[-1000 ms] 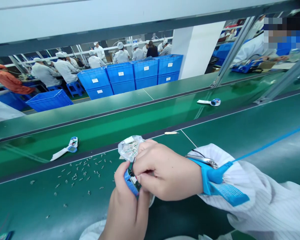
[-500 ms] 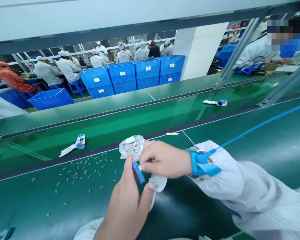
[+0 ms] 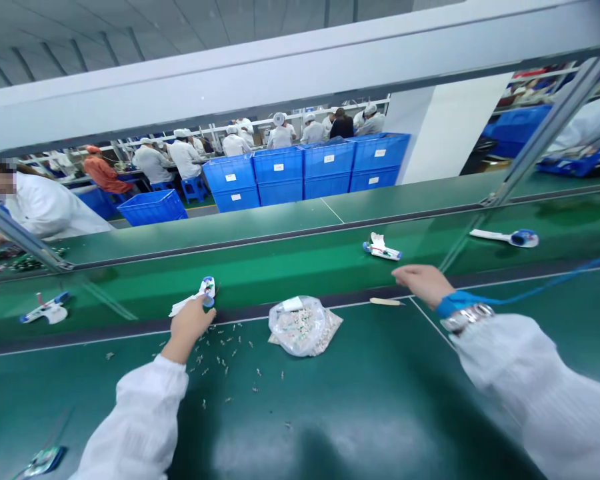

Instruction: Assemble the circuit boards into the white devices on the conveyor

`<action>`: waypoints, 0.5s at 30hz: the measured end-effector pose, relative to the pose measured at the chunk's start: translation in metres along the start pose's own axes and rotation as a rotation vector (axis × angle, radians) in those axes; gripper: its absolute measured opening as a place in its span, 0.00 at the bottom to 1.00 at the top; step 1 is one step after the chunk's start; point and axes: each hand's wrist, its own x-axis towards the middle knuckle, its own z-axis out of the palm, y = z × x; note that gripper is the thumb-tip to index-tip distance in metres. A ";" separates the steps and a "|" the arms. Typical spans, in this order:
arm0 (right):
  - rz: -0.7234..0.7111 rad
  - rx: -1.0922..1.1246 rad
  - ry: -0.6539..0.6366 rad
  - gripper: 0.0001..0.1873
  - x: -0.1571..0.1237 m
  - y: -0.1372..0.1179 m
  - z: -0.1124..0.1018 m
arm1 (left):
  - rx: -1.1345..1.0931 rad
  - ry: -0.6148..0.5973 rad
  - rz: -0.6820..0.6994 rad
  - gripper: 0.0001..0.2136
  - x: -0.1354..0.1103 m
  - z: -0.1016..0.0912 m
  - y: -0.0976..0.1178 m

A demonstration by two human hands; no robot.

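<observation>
My left hand (image 3: 187, 327) reaches forward to a white and blue handheld device (image 3: 200, 297) lying on the moving green belt (image 3: 290, 267), and its fingers close on the device's middle. My right hand (image 3: 423, 280) is stretched out to the right over the belt's near edge, fingers loosely apart and holding nothing. Just beyond it lies another white and blue device (image 3: 383, 250). That wrist wears a blue strap (image 3: 455, 303) with a blue cord, and a metal watch (image 3: 467, 317). A clear bag of small parts (image 3: 303, 327) sits between my hands.
Several small metal parts (image 3: 220, 347) are scattered on the green bench (image 3: 330, 413). A thin wooden stick (image 3: 385, 301) lies at the belt's edge. More devices (image 3: 510, 237) (image 3: 45, 310) ride the belt. A co-worker in white (image 3: 45, 207) is at the left. Blue crates (image 3: 305, 173) and slanted metal posts (image 3: 540, 140) stand behind.
My hands have parted from the blue piece they worked on near my body. The left has gone out to a device on the belt; the right has swung right, empty. The view has tilted up.
</observation>
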 end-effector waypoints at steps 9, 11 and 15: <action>0.003 0.351 -0.215 0.14 -0.065 0.029 0.009 | 0.186 -0.051 0.028 0.16 0.061 0.010 -0.024; 0.021 0.401 -0.250 0.14 -0.077 0.026 0.011 | 0.177 -0.028 0.082 0.15 0.056 0.008 -0.016; 0.001 0.530 -0.381 0.11 -0.098 -0.001 0.027 | 0.113 0.074 0.253 0.14 0.020 -0.010 0.011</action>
